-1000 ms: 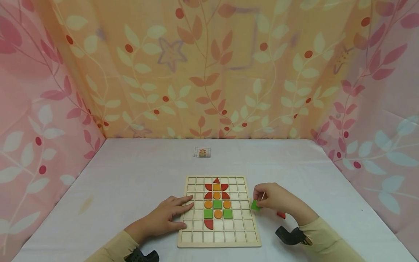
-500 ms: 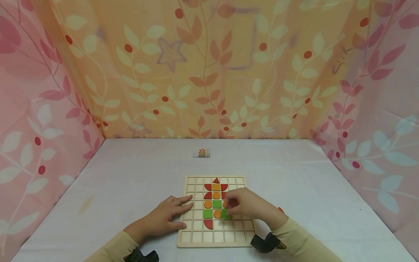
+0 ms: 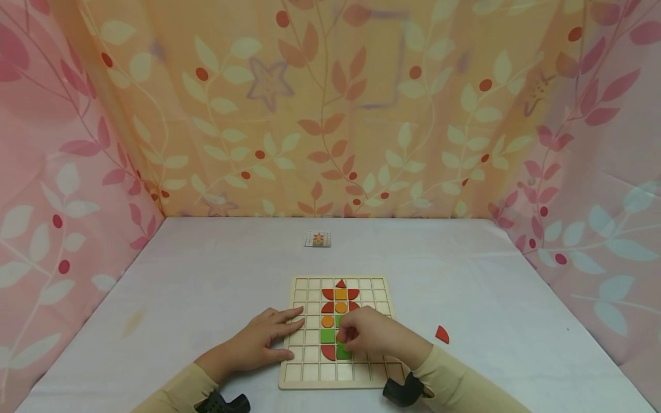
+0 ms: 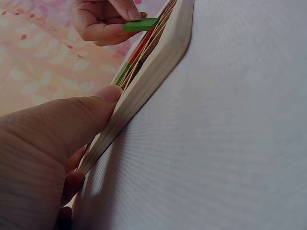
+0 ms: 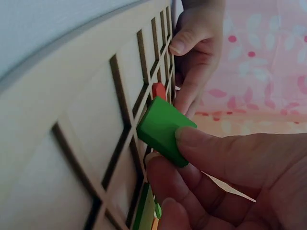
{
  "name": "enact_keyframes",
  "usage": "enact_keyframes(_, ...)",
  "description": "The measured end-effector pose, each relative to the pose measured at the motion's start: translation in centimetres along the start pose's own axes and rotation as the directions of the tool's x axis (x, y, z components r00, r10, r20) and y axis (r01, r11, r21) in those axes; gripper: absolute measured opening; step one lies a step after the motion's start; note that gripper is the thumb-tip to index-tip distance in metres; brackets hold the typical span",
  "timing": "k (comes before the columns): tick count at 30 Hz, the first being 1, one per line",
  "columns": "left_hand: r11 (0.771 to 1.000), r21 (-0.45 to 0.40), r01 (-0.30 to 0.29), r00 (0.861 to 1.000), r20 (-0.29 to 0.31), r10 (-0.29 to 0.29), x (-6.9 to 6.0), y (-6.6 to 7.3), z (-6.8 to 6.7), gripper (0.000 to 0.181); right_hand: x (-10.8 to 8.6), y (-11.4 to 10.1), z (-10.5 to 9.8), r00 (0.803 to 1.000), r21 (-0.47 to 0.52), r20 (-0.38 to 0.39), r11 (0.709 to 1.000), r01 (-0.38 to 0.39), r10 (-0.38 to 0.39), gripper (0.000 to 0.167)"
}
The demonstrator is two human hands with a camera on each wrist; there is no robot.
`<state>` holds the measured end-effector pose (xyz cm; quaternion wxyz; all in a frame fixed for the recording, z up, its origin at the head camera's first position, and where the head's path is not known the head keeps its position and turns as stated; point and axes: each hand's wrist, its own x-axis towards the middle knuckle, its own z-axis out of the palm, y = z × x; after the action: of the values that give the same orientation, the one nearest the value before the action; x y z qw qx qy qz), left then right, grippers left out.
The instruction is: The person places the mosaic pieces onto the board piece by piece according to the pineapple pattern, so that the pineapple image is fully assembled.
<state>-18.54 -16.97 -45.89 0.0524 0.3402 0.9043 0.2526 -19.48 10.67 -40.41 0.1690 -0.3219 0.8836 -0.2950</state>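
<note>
A wooden grid board (image 3: pixel 304 374) lies on the table, with red, orange and green pieces filling its middle columns. Between thumb and fingers my right hand (image 3: pixel 374 332) pinches a green square tile (image 5: pixel 163 127). In the head view that tile sits over the cell right of the lowest red quarter-circle (image 3: pixel 327 352); the right wrist view shows it tilted against the grid ridges. My left hand (image 3: pixel 263 337) rests on the board's left edge, its thumb (image 4: pixel 108 94) on the rim and fingers spread. Some pieces on the board's right side are hidden behind my right hand.
A loose red quarter-circle (image 3: pixel 442 334) lies on the white tablecloth (image 3: pixel 465 269) to the right of the board. Farther back, a small pattern card (image 3: pixel 318 238) lies flat. Patterned cloth (image 3: pixel 330 115) walls in the back and both sides.
From beside the board's right edge, my right hand has carried the green square tile leftward over the lower middle cells. The left hand has stayed in place.
</note>
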Motion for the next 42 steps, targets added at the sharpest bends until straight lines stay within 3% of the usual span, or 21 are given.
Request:
enact_keyframes(10,1.0,-0.007,0.009,1.0,0.01,-0.009,0.1,-0.1,0.0,0.065,0.0,0.0,0.3,1.0,0.002,0.009,1.0,-0.026,0.026,0.017)
enact_keyframes(18,1.0,-0.002,0.005,1.0,0.011,-0.005,0.0,-0.1,-0.1,0.065,0.1,-0.1,0.5,0.999,-0.097,-0.011,0.995,-0.031,0.03,0.017)
enact_keyframes(26,1.0,-0.001,0.007,1.0,0.012,-0.007,0.0,0.0,-0.1,0.065,0.0,0.1,0.2,1.0,-0.101,0.005,0.995,-0.011,0.012,0.017)
enact_keyframes(32,1.0,0.01,-0.008,1.0,0.005,0.008,-0.1,0.2,-0.2,0.065,-1.0,1.3,-2.0,0.999,-0.122,-0.038,0.992,0.024,-0.029,0.015)
enact_keyframes(42,1.0,0.024,-0.014,1.0,-0.001,0.014,0.0,0.1,-0.1,0.065,-4.0,5.0,-6.6,0.974,-0.121,-0.203,0.985,-0.124,0.098,0.012)
